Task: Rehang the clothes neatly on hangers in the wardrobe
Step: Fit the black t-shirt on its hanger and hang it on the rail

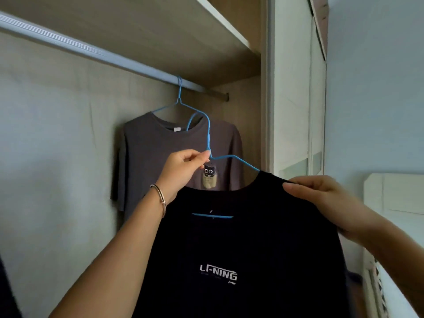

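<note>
Nearest: a black tee fills the lower centre, front facing the camera, white "LI-NING" lettering across the chest. It hangs with its long axis vertical, collar up, hem out of frame below. It blocks the lower right of the wardrobe from view.

The right hand pinches the tee's shoulder seam at the right, fingers pressed together on the cloth, forearm running off the right edge. The left hand is raised at centre, thumb and fingers closed on the neck of a blue hanger, just below its hook. A thin bangle sits on that wrist.

The held hanger is inside the tee: one arm slopes down to the right into the collar, and its lower bar shows through the neck opening, roughly level. Its hook rises upright, curling over to the left, well below the rail and not on it.

Behind: a grey tee hangs on a second blue hanger hooked over the rail near its right end. It faces forward, long axis vertical. A small cat print on its chest shows just beside the left hand; the black tee covers its lower right part.

Farther: the back panel, a shelf above the rail, and a pale door at right.
</note>
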Tool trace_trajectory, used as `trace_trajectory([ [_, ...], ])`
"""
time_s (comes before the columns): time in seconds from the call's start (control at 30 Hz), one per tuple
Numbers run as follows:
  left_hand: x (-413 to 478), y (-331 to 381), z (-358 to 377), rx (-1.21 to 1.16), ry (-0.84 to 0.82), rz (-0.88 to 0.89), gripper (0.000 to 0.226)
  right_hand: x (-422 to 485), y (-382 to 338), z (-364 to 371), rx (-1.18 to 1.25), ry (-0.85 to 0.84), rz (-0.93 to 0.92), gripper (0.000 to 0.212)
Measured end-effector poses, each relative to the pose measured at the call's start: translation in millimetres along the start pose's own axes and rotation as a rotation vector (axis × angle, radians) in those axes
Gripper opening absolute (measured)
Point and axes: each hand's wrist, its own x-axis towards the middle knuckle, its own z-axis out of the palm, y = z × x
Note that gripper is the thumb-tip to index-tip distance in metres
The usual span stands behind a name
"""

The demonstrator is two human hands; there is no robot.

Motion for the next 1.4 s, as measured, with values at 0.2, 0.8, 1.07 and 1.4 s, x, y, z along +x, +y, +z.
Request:
trace_trajectory([
  [0.2, 57.8, -15.9, -20.7, 0.188, 0.28, -0.042, 0.02, 114.5, -2.4, 14.3, 0.289, -0.17, 0.007, 0.024],
  [0.8, 171.7, -45.5, -70.6, 0.47, -0.023, -0.102, 0.06, 336.3, -83.1, 80.7, 0.729, -0.036, -0.125, 0.015],
  [1.07, 238.5, -30.1, -54.8, 0.187, 0.121, -0.163, 0.051, 367.3, -53.0, 105.5, 0.632, -0.08, -0.152, 0.019],
  [1.4, 270.6, -27.0, -0.7, 0.168, 0.177, -0.227, 0.026, 368.1, -26.4, 62.6, 0.203, -0.213, -0.389, 0.022],
])
